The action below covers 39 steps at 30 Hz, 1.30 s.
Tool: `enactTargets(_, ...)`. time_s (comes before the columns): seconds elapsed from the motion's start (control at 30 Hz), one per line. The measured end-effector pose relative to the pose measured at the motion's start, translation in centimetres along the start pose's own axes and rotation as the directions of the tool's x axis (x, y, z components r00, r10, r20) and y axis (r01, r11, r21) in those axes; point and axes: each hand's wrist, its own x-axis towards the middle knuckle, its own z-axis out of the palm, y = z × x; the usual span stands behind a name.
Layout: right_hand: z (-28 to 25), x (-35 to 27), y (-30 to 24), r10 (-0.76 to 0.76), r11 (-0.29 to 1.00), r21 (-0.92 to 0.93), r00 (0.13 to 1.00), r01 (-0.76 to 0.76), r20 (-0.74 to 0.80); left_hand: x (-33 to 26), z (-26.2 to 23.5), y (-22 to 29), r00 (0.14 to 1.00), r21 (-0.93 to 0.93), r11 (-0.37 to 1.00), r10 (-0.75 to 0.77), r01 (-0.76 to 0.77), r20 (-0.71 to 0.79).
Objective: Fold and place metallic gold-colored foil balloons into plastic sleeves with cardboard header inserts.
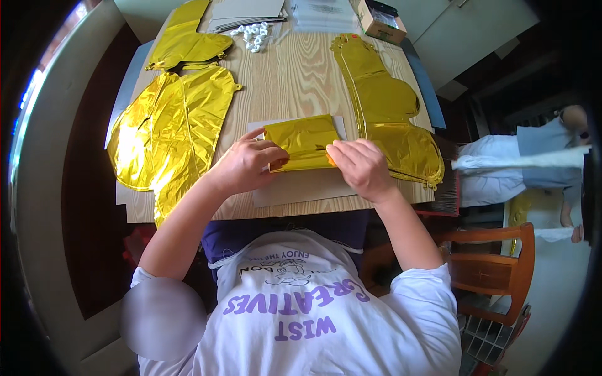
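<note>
Gold foil (304,133), left hand (246,165) gripping left end, right hand (362,165) pinching right end

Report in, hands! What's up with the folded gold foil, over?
Left hand on left end of folded gold foil; right hand pinching its right edge. Grey board underneath. Crumpled foil to the left, smoother foil to the right.

Beyond the grip on the folded gold foil (304,133), a lane of bare tabletop (285,84) runs out to small white pieces (253,39) and clear plastic sheets (323,15). Left of the grip, crumpled foil (179,125) bars passage; close right, a flat foil shape (382,94) does.
</note>
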Motion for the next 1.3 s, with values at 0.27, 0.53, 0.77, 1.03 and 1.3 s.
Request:
enactTargets(0.27,-3.7,0.0,-0.4,0.004,0.955,0.276,0.937,-0.107,0.349,-1.0,0.0,0.5,0.996,-0.034,0.995,0.089,-0.089,-0.019)
enactTargets(0.53,1.4,2.1,0.5,0.355,0.889,0.182,0.884,-0.419,0.304,0.0,-2.0,1.1,0.992,-0.106,0.986,-0.127,0.128,0.023)
enactTargets(0.77,2.6,0.9,-3.8,0.506,0.846,-0.081,0.748,-0.527,0.429,-1.0,2.0,1.0,0.952,0.155,0.939,-0.305,0.307,-0.041)
enactTargets(1.03,2.5,1.0,-6.3,0.583,0.804,-0.157,0.708,-0.574,0.398,-1.5,4.9,3.0,0.886,0.26,0.847,-0.443,0.463,-0.133)
enactTargets(1.3,2.7,0.1,-6.2,0.578,0.806,-0.108,0.734,-0.583,0.356,-1.5,0.3,5.6,0.889,0.095,0.897,-0.441,0.432,0.126)
